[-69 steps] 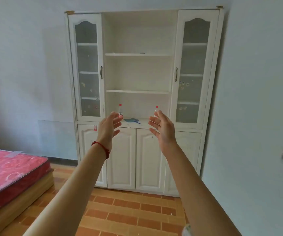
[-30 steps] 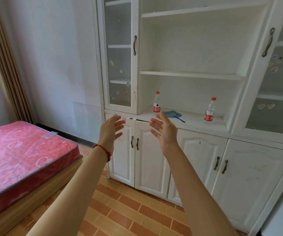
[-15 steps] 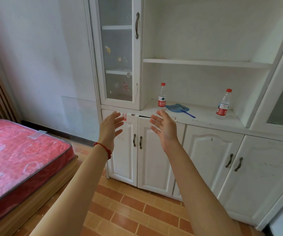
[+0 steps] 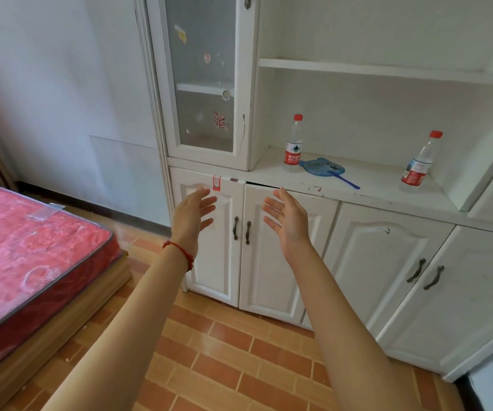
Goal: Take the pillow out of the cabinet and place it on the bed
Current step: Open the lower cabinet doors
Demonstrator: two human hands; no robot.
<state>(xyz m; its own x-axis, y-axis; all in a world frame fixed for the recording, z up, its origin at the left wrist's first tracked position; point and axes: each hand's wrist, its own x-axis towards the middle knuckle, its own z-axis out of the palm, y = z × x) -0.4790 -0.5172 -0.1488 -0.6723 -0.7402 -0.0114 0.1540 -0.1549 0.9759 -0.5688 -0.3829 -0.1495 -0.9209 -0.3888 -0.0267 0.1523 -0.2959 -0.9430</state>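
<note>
Head view shows left hand (image 4: 193, 213) and right hand (image 4: 286, 221), both spread and holding nothing, flanking two dark metal handles (image 4: 241, 230) of closed white wooden cabinet doors (image 4: 269, 262); pillow unseen.

head cam | looks forward and down | close to cabinet (image 4: 269, 262) | bed (image 4: 31, 247) at left edge

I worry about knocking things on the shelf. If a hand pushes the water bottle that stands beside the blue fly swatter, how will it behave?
The water bottle would probably tip easily: it stands tall and narrow on a small base. It looks like thin clear plastic, so it is likely light and unlikely to break. Once down, its round body may roll along the shelf, perhaps stopped by the fly swatter.
</note>
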